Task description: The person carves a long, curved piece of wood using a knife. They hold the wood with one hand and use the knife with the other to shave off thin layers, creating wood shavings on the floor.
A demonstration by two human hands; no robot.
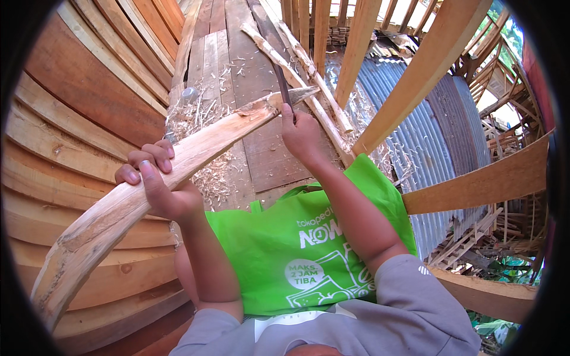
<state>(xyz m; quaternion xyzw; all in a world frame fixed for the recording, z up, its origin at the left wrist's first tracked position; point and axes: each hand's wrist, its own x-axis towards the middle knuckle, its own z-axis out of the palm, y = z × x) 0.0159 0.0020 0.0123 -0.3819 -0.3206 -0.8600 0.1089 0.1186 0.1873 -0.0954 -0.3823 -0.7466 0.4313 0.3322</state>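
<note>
View from above my hands, inside a timber hull under construction. My left hand (155, 181) is closed around a long curved wooden rib (160, 172), fingers wrapped over its upper edge and thumb along the near face, holding it at about mid-length. The rib runs diagonally from lower left, where its rough, bark-scarred end lies close to the planked hull side (77, 101), up to a pointed, freshly cut tip near the centre. My right hand (301, 133) is closed around the handle of a dark-bladed knife (281, 83); the handle is hidden inside the fist, and the blade rises beyond the rib's tip, just beside its upper edge, though I cannot tell whether blade and wood are touching. A bright green fabric bag (297, 243) with white print lies across my lap, beneath both forearms. Pale wood shavings (199, 115) are scattered over the floor planks (255, 65) under the rib. Two slender stripped poles (309, 83) lie on the planks behind the knife. To the right, slanting frame timbers (415, 77) cross in front of corrugated metal sheeting (409, 136). My grey sleeves (409, 302) appear at the lower edge.
</note>
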